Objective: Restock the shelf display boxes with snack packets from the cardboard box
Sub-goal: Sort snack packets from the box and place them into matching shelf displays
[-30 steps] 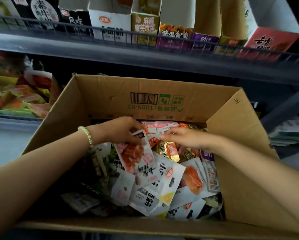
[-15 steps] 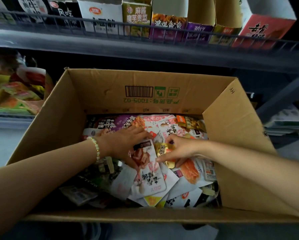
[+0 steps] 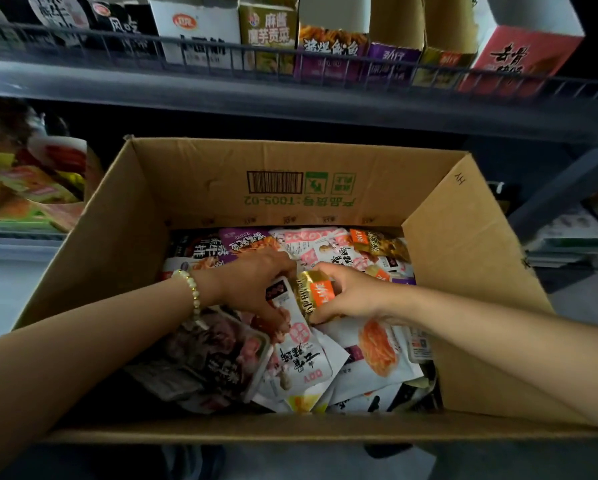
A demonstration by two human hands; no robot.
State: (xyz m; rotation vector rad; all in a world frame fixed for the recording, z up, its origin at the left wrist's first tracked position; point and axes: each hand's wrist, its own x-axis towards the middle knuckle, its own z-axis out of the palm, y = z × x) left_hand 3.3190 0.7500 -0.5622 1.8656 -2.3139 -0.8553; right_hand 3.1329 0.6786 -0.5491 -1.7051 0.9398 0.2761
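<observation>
The right hand (image 3: 353, 296) has now curled its fingers round a gold packet (image 3: 316, 292) inside the cardboard box (image 3: 200, 188); the left hand (image 3: 252, 285) still grips a white packet (image 3: 302, 358), so both seem ready for the display boxes (image 3: 332, 46) above

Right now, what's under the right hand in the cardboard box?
The right hand pinches a gold-orange packet; beneath lies a white packet with orange print. Anything deeper is covered.
</observation>
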